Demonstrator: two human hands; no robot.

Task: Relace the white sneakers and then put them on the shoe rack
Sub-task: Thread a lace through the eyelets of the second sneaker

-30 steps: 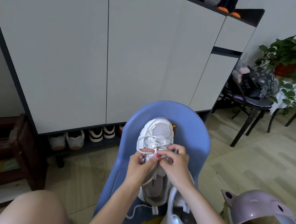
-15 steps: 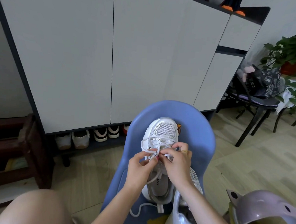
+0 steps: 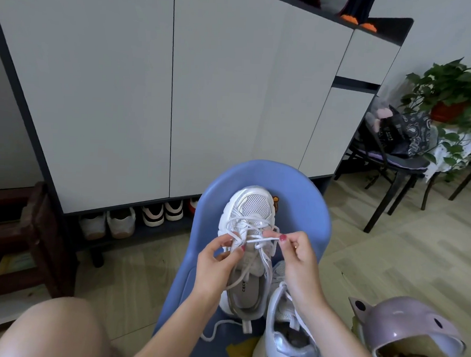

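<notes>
Both hands have drawn apart, left hand point(image 3: 219, 255) and right hand point(image 3: 297, 252) each pinching white lace point(image 3: 262, 237); sneaker on blue chair point(image 3: 309, 209) half-laced, second sneaker point(image 3: 283, 342) and shoe rack point(image 3: 134, 222) pending.

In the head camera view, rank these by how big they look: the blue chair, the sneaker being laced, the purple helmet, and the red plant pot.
1. blue chair
2. purple helmet, though closeness to the camera inflates it
3. white sneaker
4. red plant pot, far away

Home entryway, shoe cabinet point(image 3: 206, 95), potted plant point(image 3: 452, 88), wood floor point(image 3: 388, 254)
</notes>
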